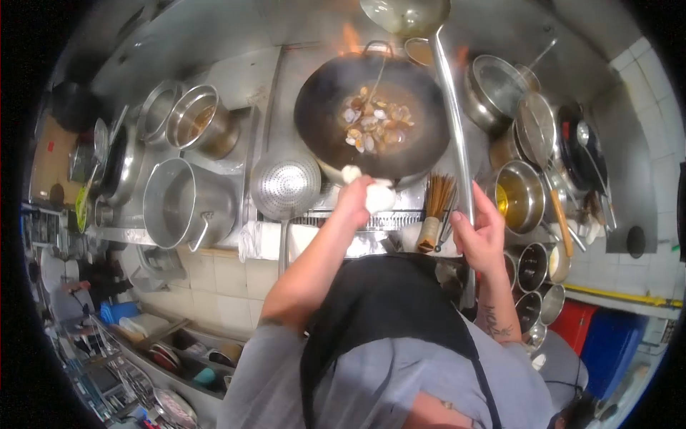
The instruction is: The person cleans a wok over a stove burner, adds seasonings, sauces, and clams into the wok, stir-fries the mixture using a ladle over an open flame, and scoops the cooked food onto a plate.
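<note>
My right hand (482,232) is closed around the long metal handle of a ladle (450,100), whose bowl is raised above the far side of the wok. Wrapped in my left hand (353,201) is a white cloth (379,199), at the near rim of the wok (321,107). Clams (375,125) lie in brownish liquid in the middle of the wok. A thin streak runs down to them from near the far loop handle; whether it is poured liquid I cannot tell. The near wok handle is hidden by the cloth and hand.
Flames (350,37) rise behind the wok. A perforated skimmer (286,187) lies to its left, near a large pot (171,204). To the right are a bamboo brush (433,214), a pot of yellow oil (520,199) and a mesh strainer (536,129).
</note>
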The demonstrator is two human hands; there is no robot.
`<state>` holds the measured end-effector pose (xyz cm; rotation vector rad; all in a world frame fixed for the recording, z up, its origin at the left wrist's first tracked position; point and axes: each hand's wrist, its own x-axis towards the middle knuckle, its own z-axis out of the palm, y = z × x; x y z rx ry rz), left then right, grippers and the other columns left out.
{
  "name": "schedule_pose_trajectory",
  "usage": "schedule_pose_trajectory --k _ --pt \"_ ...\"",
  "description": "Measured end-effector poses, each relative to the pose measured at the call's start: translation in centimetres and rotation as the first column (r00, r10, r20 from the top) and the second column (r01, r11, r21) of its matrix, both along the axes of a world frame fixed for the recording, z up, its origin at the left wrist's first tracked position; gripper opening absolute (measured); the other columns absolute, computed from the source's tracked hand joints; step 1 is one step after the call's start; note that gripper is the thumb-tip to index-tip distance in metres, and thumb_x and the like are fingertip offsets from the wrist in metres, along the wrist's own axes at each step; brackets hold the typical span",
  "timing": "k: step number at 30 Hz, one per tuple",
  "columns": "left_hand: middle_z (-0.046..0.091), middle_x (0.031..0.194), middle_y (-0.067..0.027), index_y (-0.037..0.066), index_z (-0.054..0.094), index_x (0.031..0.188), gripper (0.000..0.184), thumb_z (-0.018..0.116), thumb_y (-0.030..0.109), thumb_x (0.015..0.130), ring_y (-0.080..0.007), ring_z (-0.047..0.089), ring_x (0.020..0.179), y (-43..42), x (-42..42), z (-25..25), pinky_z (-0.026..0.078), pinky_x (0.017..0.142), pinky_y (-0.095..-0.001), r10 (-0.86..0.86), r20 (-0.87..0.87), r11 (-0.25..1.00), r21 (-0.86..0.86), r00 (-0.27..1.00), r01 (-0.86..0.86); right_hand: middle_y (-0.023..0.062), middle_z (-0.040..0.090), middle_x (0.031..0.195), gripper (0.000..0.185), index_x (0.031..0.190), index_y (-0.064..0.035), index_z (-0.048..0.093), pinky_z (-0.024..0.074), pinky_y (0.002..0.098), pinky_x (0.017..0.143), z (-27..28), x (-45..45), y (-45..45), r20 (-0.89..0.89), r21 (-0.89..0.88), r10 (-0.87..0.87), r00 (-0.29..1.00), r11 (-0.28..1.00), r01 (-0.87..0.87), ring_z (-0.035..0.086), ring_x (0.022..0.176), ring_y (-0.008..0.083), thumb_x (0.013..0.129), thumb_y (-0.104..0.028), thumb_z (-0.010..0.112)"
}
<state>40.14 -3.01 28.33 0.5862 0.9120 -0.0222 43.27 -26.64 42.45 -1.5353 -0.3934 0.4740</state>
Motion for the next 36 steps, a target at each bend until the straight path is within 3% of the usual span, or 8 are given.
schedule_pose_trajectory --k 7,13,20,24,27,30,34,36 --pt "0.065 0.104 -0.02 -0.004 0.051 0.11 0.022 0.043 0.01 0.095 -0.0359 0.069 0.089 -4.2 -6.1 5.2 0.06 0.079 -0.0508 0.059 -0.004 0.997 -0.043 0.998 -0.059 0.0079 0.063 0.114 0.06 0.147 0.0044 0.036 0.0413 0.0184 0.055 0.6 -1.3 -2.5 -0.08 0.03 0.002 0.997 1.0 0.0 0.052 0.066 0.0025 0.091 0.002 0.059" --pt "0.066 0.101 -0.0179 -0.003 0.054 0.107 0.02 0.05 0.011 0.093 -0.0328 0.07 0.087 -1.2 -0.4 1.6 0.06 0.074 -0.0472 0.014 0.069 0.999 -0.039 0.998 -0.012 0.0084 0.059 0.123 0.058 0.144 0.0079 0.039 0.047 0.0241 0.086 -0.7 1.1 0.3 -0.004 0.009 0.007 1.0 1.0 -0.007 0.056 0.099 0.0085 0.091 0.002 0.061" --pt "0.066 0.11 -0.0167 0.0 0.054 0.121 0.028 0.051 0.007 0.093 -0.0322 0.068 0.095 -7.0 -10.7 1.1 0.058 0.084 -0.0458 0.104 0.145 0.991 0.068 0.984 -0.115 0.0091 0.058 0.127 0.06 0.146 0.0061 0.038 0.0441 0.0243 0.095 -2.8 1.7 -0.4 0.142 -0.023 -0.028 0.989 0.999 0.032 0.055 0.11 0.0098 0.092 -0.001 0.062" --pt "0.066 0.103 -0.0171 -0.001 0.057 0.11 0.021 0.051 0.008 0.092 -0.0328 0.069 0.088 -4.8 -7.5 4.5 0.058 0.085 -0.046 -0.01 0.061 0.993 -0.119 0.998 0.018 0.011 0.065 0.117 0.058 0.146 0.0 0.041 0.0468 0.0258 0.089 -1.6 -0.9 -3.3 0.147 -0.32 0.043 0.988 0.947 0.007 0.06 0.098 0.0121 0.092 -0.002 0.061" --pt "0.066 0.106 -0.0173 -0.001 0.057 0.112 0.022 0.051 0.006 0.092 -0.0322 0.068 0.092 -6.6 -9.1 5.7 0.059 0.083 -0.0447 0.083 0.073 0.996 -0.044 0.994 -0.08 0.0125 0.07 0.104 0.058 0.145 -0.0035 0.046 0.0489 0.0268 0.076 -1.9 -2.1 -8.8 0.465 -0.436 0.211 0.86 0.9 0.016 0.058 0.075 0.0121 0.089 0.0 0.062" --pt "0.066 0.102 -0.0162 0.002 0.053 0.109 0.019 0.044 0.013 0.097 -0.0316 0.068 0.092 -6.7 -9.1 4.6 0.059 0.082 -0.0461 0.052 0.001 0.998 -0.028 0.999 -0.052 0.0202 0.066 0.087 0.056 0.141 -0.0069 0.051 0.0483 0.0288 0.072 1.5 -3.8 -11.1 0.108 -0.704 0.278 0.955 0.699 -0.124 0.055 0.067 0.0157 0.087 0.002 0.062" --pt "0.064 0.091 -0.016 -0.003 0.055 0.102 0.015 0.051 0.01 0.094 -0.0297 0.068 0.082 -4.8 -4.0 3.6 0.059 0.074 -0.0443 0.058 0.095 0.998 -0.039 0.994 -0.054 0.0294 0.065 0.098 0.055 0.14 -0.0089 0.051 0.051 0.0397 0.086 -1.5 -1.8 -9.6 0.234 -0.762 0.351 0.907 0.646 -0.054 0.067 0.093 0.0409 0.087 0.0 0.059" --pt "0.064 0.092 -0.016 -0.004 0.055 0.101 0.016 0.051 0.01 0.094 -0.0295 0.067 0.083 -4.0 -3.1 1.4 0.059 0.075 -0.0442 0.001 0.142 0.999 -0.037 0.99 0.004 0.0278 0.065 0.1 0.055 0.142 -0.0128 0.049 0.0508 0.0449 0.086 -4.0 -0.9 -6.9 0.272 -0.805 0.325 0.906 0.593 0.029 0.065 0.093 0.0426 0.088 -0.003 0.057"
